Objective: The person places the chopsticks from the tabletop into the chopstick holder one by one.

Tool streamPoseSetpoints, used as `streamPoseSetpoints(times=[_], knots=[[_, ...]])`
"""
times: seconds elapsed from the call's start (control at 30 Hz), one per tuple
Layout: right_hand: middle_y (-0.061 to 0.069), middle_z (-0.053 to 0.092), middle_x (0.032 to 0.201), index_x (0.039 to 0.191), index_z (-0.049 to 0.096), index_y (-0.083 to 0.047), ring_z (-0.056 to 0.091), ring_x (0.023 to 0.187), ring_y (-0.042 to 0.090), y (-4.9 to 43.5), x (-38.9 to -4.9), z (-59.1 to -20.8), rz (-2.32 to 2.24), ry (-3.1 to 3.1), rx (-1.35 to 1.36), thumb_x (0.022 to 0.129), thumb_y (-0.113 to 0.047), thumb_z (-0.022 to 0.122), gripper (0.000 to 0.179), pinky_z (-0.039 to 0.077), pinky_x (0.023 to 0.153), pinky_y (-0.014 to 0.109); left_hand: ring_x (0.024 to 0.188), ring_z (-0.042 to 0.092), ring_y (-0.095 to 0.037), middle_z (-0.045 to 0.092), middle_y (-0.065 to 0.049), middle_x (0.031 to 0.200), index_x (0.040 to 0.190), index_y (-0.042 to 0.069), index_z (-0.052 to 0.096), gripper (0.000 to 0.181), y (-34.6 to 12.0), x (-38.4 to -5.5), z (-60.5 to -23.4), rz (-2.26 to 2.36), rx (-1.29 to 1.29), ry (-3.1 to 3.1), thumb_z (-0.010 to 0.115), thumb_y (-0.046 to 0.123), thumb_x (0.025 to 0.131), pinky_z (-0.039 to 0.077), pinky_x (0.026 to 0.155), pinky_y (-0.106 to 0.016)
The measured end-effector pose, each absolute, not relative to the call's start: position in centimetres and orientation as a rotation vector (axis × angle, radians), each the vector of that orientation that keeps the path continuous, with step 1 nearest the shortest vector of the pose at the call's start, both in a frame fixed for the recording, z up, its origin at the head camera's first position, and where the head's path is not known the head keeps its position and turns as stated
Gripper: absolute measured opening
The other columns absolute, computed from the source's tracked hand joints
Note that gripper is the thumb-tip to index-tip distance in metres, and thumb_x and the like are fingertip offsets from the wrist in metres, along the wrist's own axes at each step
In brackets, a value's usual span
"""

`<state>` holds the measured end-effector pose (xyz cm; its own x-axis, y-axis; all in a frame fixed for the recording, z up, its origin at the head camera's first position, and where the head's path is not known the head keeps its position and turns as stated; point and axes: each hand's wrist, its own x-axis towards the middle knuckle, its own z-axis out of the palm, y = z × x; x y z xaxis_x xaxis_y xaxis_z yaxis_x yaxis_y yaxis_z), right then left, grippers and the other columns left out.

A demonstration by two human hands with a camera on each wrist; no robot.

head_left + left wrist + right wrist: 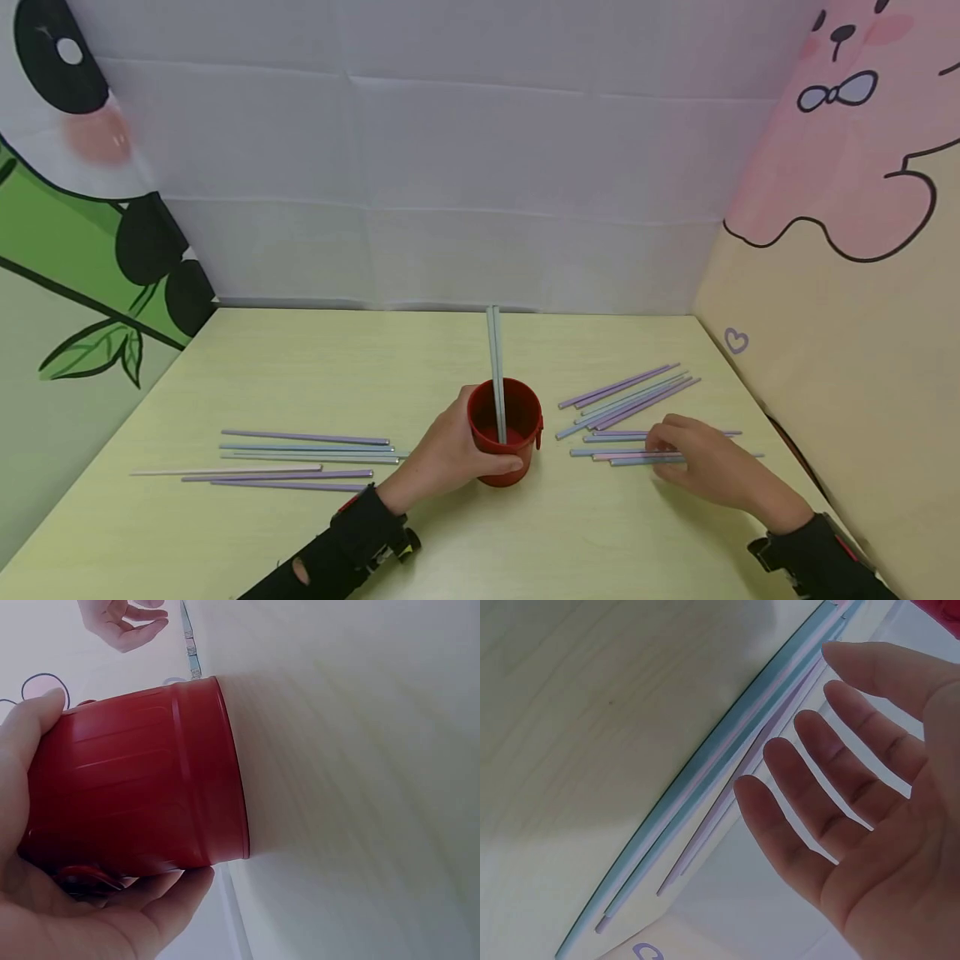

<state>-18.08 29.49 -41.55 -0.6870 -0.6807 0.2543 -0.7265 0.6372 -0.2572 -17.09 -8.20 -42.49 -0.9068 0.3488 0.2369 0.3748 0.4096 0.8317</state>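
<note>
My left hand grips a small red bucket from its left side, thumb across the front. Two pale blue-green chopsticks stand upright in it. In the left wrist view the ribbed wall of the bucket shows between thumb and fingers, its base at the tabletop. My right hand hovers at the nearest chopsticks of the right-hand group. From the right wrist, the fingers of that hand look spread and slightly bent, apart from the blue and purple chopsticks, with nothing held.
Farther back on the right lie more purple and blue chopsticks, slanted. Another group of purple, blue and whitish chopsticks lies left of the bucket. The pale wooden table meets a white backdrop behind and decorated side panels.
</note>
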Motion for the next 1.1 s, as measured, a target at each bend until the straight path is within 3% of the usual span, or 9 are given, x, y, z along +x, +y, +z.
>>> streamPoseSetpoints(times=[0.23,0.47,0.77,1.1], knots=[[-0.007,0.056,0.09,0.096,0.062,-0.017,0.058,0.082,0.012,29.7,-17.9,-41.8,0.487,-2.794,1.142,0.078,-0.011,0.077,0.024,0.052,0.07,0.031,0.109,0.05,-0.012,0.05,0.005,0.128,0.135,0.023,0.035,0.088,-8.2,-17.1,-42.5,-1.553,-0.684,-2.614,0.086,0.043,0.066,0.052,0.079,-0.032],[-0.008,0.055,0.088,0.094,0.063,-0.017,0.055,0.079,0.01,30.0,-18.1,-42.5,0.456,-2.803,1.128,0.077,-0.01,0.077,0.024,0.051,0.067,0.029,0.11,0.051,-0.025,0.05,-0.009,0.129,0.137,0.01,0.034,0.086,-8.0,-16.1,-40.7,-1.6,-0.723,-2.581,0.086,0.027,0.071,0.053,0.078,-0.037],[-0.01,0.053,0.084,0.093,0.063,-0.018,0.05,0.074,0.007,29.8,-18.2,-42.7,0.419,-2.84,1.098,0.077,-0.01,0.077,0.023,0.048,0.064,0.028,0.109,0.05,-0.01,0.049,0.007,0.129,0.138,0.023,0.034,0.091,-8.4,-17.2,-42.6,-1.555,-0.69,-2.623,0.085,0.047,0.067,0.052,0.08,-0.032],[-0.01,0.056,0.087,0.092,0.064,-0.02,0.052,0.076,0.005,30.1,-18.5,-43.3,0.5,-2.843,1.199,0.081,-0.004,0.073,0.022,0.05,0.065,0.026,0.109,0.05,-0.011,0.05,0.007,0.128,0.137,0.023,0.034,0.09,-8.4,-17.2,-42.6,-1.541,-0.698,-2.62,0.084,0.049,0.067,0.052,0.08,-0.032]])
